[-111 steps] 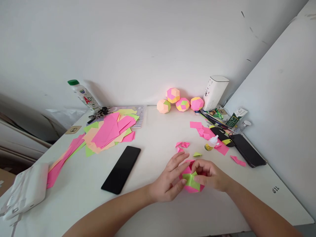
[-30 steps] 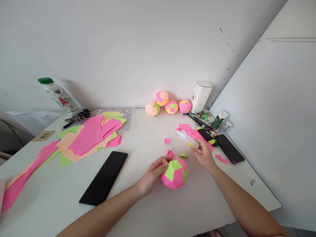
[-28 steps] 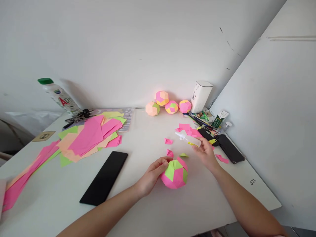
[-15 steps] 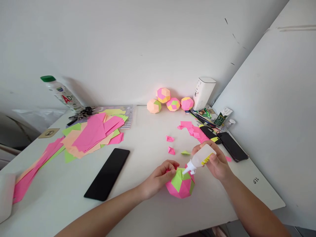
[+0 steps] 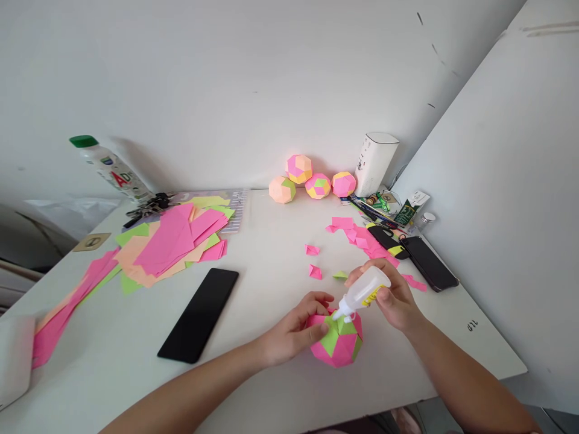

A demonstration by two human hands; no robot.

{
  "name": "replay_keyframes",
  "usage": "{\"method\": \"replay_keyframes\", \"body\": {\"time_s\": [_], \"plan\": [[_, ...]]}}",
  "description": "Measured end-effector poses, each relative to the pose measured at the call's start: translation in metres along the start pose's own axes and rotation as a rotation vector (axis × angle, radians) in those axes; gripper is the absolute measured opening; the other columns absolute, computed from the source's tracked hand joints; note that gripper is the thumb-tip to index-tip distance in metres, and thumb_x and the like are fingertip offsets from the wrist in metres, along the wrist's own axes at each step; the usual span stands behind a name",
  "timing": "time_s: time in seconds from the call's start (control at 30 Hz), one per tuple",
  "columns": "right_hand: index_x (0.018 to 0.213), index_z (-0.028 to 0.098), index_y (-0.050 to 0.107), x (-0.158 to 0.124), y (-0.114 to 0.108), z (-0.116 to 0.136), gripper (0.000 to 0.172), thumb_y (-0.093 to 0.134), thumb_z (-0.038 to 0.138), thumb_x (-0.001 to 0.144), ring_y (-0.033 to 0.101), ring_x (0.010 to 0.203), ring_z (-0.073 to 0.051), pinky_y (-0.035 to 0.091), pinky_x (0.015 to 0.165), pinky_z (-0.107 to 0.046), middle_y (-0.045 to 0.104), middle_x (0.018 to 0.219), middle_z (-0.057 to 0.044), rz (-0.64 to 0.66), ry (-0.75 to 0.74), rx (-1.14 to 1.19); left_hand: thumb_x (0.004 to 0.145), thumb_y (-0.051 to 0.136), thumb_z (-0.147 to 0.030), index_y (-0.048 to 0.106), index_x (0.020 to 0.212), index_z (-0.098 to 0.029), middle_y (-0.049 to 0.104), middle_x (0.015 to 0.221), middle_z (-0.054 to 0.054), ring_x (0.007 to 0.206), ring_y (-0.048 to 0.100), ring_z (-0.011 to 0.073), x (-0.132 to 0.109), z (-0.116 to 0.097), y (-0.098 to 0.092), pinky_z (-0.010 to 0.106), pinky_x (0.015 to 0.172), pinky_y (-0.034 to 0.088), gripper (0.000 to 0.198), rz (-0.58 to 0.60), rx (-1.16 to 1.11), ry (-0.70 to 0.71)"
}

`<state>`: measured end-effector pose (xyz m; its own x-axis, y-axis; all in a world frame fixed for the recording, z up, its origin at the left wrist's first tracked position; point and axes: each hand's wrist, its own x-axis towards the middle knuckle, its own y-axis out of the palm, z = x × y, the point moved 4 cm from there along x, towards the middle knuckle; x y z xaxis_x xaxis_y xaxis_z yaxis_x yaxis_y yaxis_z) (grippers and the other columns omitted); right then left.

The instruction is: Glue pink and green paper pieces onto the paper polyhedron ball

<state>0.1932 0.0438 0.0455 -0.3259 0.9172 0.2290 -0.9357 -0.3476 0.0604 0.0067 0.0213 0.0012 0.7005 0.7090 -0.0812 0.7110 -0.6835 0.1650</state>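
A pink and green folded paper ball [image 5: 340, 346] rests on the white table [image 5: 280, 259] near its front edge. My left hand [image 5: 294, 328] curls round the ball's left side, thumb on its top. My right hand [image 5: 395, 298] grips a small white glue bottle [image 5: 364, 291] with a yellow label, tipped down so that its nozzle touches the top of the ball. Small folded pink paper pieces [image 5: 314, 271] and one green piece [image 5: 340, 275] lie just behind the ball.
A black phone [image 5: 199, 313] lies left of my hands. Loose pink, orange and green sheets [image 5: 174, 238] spread at back left, by keys and a green-capped bottle [image 5: 111, 169]. Several finished paper balls [image 5: 312, 181] and a white box [image 5: 376, 163] stand by the wall. Another phone [image 5: 429, 271] lies at right.
My right hand picked the glue bottle up from the right side of the table and brought it down, nozzle first, onto the ball. My left hand kept hold of the ball.
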Motion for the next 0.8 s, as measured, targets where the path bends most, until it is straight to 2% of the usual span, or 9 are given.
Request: {"method": "replay_keyframes", "body": {"time_s": [0.13,0.4,0.67,0.8], "plan": [[0.100,0.028,0.050,0.000,0.001,0.002,0.037,0.058,0.058,0.081,0.060,0.075,-0.021,0.045,0.055,-0.031,0.066,0.091,-0.007,0.010,-0.011,-0.004,0.084,0.059,-0.041,0.061,0.091,-0.019,0.038,0.131,0.009,0.122,0.041,0.0269,0.000,-0.001,0.002,0.041,0.099,0.037,0.023,0.021,-0.031,-0.003],[0.100,0.028,0.053,-0.002,0.007,0.008,0.038,0.064,0.056,0.078,0.062,0.078,-0.022,0.049,0.062,-0.034,0.067,0.089,-0.006,0.014,-0.062,0.018,0.082,0.060,-0.042,0.057,0.079,-0.018,0.042,0.128,0.008,0.114,0.045,0.0237,0.001,-0.005,0.008,0.036,0.091,0.038,0.024,0.005,-0.163,-0.042],[0.104,0.026,0.055,-0.004,0.013,0.010,0.038,0.069,0.049,0.077,0.060,0.075,-0.019,0.048,0.060,-0.031,0.067,0.088,-0.005,0.068,-0.174,0.094,0.082,0.060,-0.041,0.058,0.080,-0.017,0.040,0.128,0.008,0.110,0.045,0.0230,0.001,-0.001,0.010,0.034,0.088,0.038,0.025,0.015,-0.193,-0.061],[0.105,0.026,0.055,-0.005,0.015,0.011,0.038,0.066,0.051,0.079,0.060,0.074,-0.019,0.048,0.060,-0.031,0.066,0.085,-0.005,0.056,-0.208,0.066,0.083,0.060,-0.040,0.058,0.081,-0.017,0.039,0.126,0.008,0.108,0.046,0.0225,0.000,0.001,0.012,0.034,0.087,0.038,0.024,0.038,-0.194,-0.049]]}}
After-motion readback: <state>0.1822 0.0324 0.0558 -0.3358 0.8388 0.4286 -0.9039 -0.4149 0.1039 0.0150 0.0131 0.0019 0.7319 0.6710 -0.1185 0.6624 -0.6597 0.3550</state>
